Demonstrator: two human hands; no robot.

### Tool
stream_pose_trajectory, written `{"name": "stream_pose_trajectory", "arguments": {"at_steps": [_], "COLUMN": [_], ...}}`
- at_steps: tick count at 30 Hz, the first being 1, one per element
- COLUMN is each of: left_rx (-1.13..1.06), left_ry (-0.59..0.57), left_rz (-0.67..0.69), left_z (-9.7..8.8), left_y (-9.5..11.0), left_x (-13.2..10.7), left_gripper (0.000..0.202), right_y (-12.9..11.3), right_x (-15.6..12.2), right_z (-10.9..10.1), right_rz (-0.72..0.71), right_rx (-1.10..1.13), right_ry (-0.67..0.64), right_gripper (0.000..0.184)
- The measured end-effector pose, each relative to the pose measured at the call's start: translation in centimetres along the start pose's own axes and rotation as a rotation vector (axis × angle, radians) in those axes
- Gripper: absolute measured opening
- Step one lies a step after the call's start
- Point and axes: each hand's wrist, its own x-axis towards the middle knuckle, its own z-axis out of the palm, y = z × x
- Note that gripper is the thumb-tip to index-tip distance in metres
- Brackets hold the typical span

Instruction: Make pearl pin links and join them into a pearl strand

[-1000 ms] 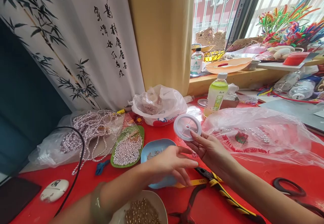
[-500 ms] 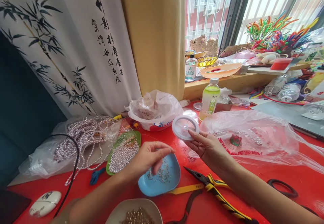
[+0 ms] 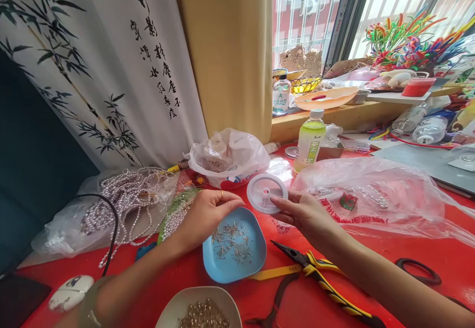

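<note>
A clear plastic spool [image 3: 267, 193] with a pale rim is pinched between the thumb and fingers of my right hand [image 3: 302, 211]. It is held above the red table, face toward me. Just left of the spool is my left hand [image 3: 213, 214], its thumb and index finger pressed together; whatever they hold is too fine to make out. Below the hands sits a blue tray [image 3: 211, 263] with small metal pins [image 3: 233, 241]. My left forearm partly covers a green tray [image 3: 170, 209] of pearly beads [image 3: 177, 220].
Yellow-black pliers [image 3: 326, 283] and a yellow strip [image 3: 278, 272] lie at the right. A cream bowl [image 3: 163, 318] of golden bits stands in front. Bead strings [image 3: 122, 194], a white plastic bag [image 3: 252, 152], a drink bottle [image 3: 309, 142] and a clear bag [image 3: 408, 184] lie around.
My left hand has risen, uncovering more of the blue tray, and its thumb and index finger have come together. The spool has shifted slightly left and down and faces me more squarely.
</note>
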Motion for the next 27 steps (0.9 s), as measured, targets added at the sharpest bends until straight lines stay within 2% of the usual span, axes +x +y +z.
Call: {"name": "stream_pose_trajectory", "arguments": {"at_steps": [7,11,14,16,22,27], "left_rx": [0.254,0.315,0.334,0.329,0.273,0.294], "left_ry": [-0.011,0.052,0.095,0.096,-0.08,-0.125], "left_rz": [0.142,0.209,0.22,0.205,0.142,0.139], "left_z": [0.0,-0.1,-0.5,-0.9,-1.1,-0.3], "left_y": [0.0,0.1,-0.2,-0.6,-0.9,-1.6], "left_x": [0.3,0.9,1.5,1.6,0.0,-1.2], "left_gripper": [0.024,0.021,0.02,0.021,0.028,0.028], "right_y": [0.2,1.2,2.2,2.3,1.3,1.0], "right_x": [0.1,0.2,0.4,0.6,1.0,1.1], "right_z": [0.0,0.1,0.2,0.1,-0.6,-0.7], "right_rz": [0.042,0.092,0.206,0.246,0.164,0.152], "right_rx": [-0.12,-0.2,-0.151,-0.081,0.011,0.107], "right_ry": [-0.007,-0.061,-0.116,-0.107,0.035,0.046], "right_gripper": [0.018,0.011,0.011,0.014,0.014,0.012]}}
